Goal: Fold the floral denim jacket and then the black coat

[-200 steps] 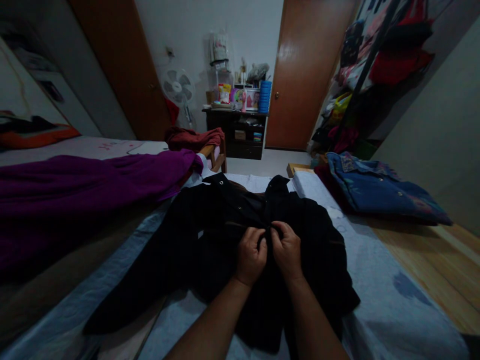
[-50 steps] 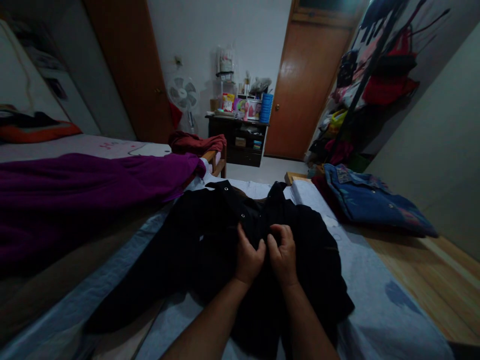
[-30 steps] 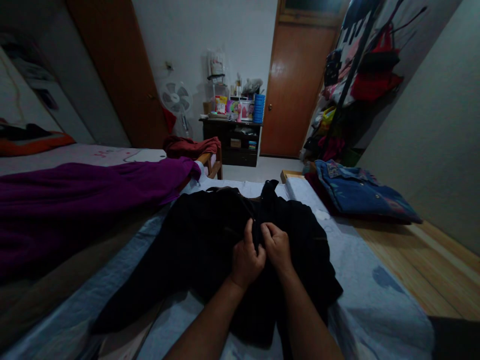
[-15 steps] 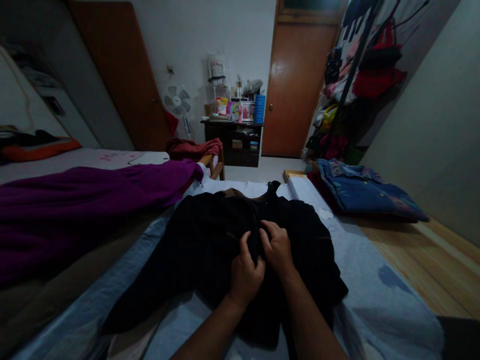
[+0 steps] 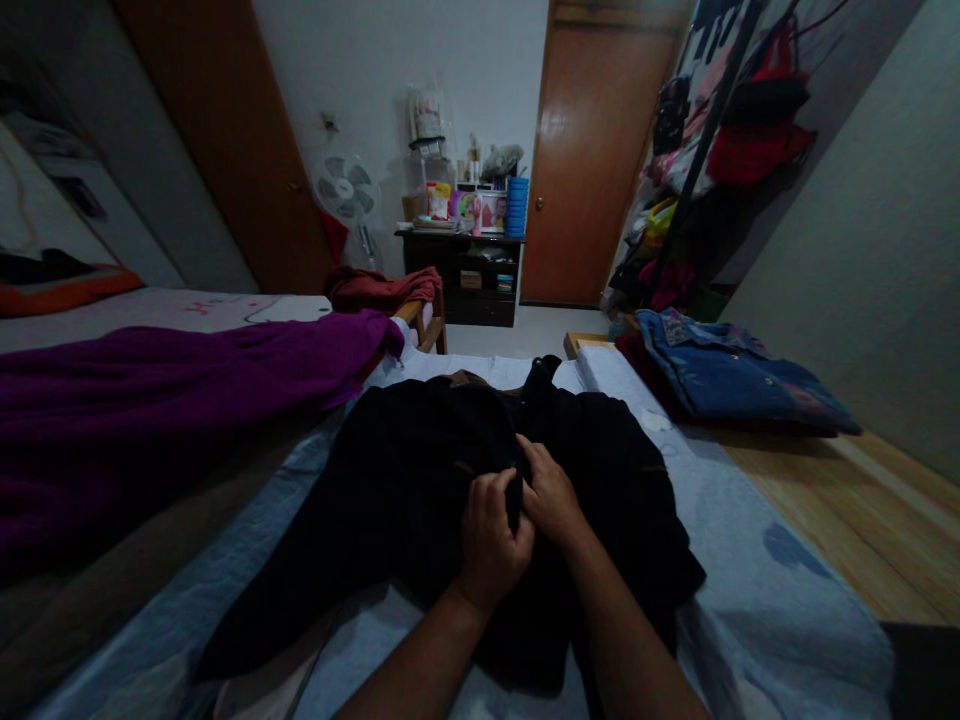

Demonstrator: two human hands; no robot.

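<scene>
A black jacket [image 5: 405, 470] with a brown inner collar lies spread on the light blue bed sheet [image 5: 750, 540], its front edges meeting near the middle. My left hand [image 5: 496, 535] grips the jacket's front edge, fingers curled around the dark cloth. Close against it on the right, my right hand [image 5: 549, 492] pinches the other side of the same opening. The fingertips of both hands nearly meet, and the small part between them is too dark to make out.
Purple cloth [image 5: 187, 390] covers the left side. A folded denim garment [image 5: 735, 375] rests on a wooden surface [image 5: 810, 500] at the right. Farther back stand a fan [image 5: 346, 190], a dark cabinet [image 5: 457, 280] and a closed door [image 5: 581, 170].
My left hand's fingers have closed from a looser spread onto the jacket's front edge. My right hand has shifted slightly and stays at the cloth. The view has moved a little.
</scene>
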